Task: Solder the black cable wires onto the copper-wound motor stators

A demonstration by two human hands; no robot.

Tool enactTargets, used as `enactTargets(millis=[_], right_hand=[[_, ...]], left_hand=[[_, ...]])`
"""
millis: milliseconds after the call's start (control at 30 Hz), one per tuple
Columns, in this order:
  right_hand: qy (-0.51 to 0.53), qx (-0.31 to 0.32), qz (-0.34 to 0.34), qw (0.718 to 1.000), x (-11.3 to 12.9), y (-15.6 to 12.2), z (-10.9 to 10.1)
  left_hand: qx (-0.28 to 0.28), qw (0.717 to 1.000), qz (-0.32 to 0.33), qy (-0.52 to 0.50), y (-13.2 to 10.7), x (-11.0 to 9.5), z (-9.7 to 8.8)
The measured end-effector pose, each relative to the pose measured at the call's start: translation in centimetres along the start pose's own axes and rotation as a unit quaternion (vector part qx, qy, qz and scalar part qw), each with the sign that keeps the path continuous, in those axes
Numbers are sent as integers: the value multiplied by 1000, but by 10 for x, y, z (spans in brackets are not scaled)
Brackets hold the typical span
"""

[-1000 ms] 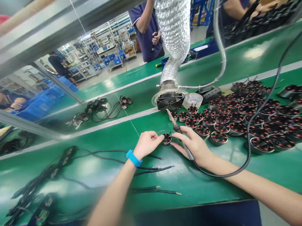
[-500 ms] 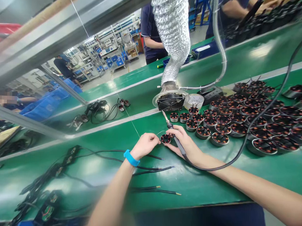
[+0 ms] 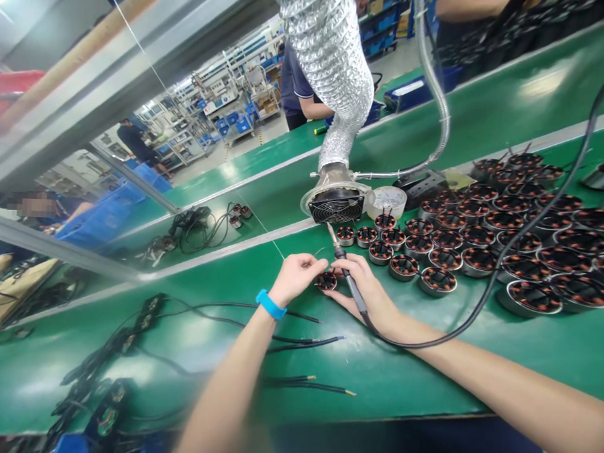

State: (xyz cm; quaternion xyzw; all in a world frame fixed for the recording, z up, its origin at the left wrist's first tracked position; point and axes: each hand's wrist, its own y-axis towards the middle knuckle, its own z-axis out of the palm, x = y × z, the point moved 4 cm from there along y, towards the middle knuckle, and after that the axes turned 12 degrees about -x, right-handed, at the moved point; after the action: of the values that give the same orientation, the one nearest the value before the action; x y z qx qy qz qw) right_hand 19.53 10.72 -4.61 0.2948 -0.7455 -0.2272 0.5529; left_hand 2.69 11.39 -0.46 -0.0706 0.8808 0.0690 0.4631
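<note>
My left hand (image 3: 295, 279), with a blue wristband (image 3: 271, 304), rests its fingertips over a small wound motor stator (image 3: 325, 281) lying on the green bench mat. A thin solder wire (image 3: 321, 251) appears to curve from those fingers. My right hand (image 3: 362, 292) grips a soldering iron (image 3: 343, 267) like a pen, just beside the stator. The iron's metal tip points away from me, past the stator, and does not touch it. The left fingers hide part of the stator's top.
Several rows of copper-wound stators (image 3: 445, 259) stand to the right. Ahead are a fume extractor fan (image 3: 335, 208) on a foil duct (image 3: 333, 67) and a small bowl (image 3: 386, 202). Black cables (image 3: 127, 339) lie left. The iron's cord crosses my right forearm. Co-workers stand beyond the bench.
My hands have drawn closer together around the stator, and my left fingers now cover more of it. The iron has tilted slightly, and the whole view has swung a little.
</note>
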Motion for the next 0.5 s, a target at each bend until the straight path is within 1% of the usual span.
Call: enactTargets(millis=[100, 167, 267, 333, 400, 433, 500], right_hand=[[7, 0, 4, 1000, 1, 2, -2], [19, 2, 11, 1000, -1, 2, -1], [39, -4, 20, 999, -8, -1, 2], [52, -11, 24, 998, -13, -3, 5], [55, -14, 30, 998, -16, -4, 8], [49, -14, 31, 998, -17, -3, 9], [26, -11, 24, 999, -14, -2, 9]], left_hand=[[37, 999, -24, -11, 9, -4, 19], [59, 996, -57, -28, 12, -5, 25], [89, 990, -90, -60, 13, -2, 23], [116, 986, -82, -92, 11, 1, 18], [130, 980, -66, -138, 8, 4, 15], [126, 976, -66, -164, 6, 7, 14], [101, 971, -84, -198, 2, 12, 14]])
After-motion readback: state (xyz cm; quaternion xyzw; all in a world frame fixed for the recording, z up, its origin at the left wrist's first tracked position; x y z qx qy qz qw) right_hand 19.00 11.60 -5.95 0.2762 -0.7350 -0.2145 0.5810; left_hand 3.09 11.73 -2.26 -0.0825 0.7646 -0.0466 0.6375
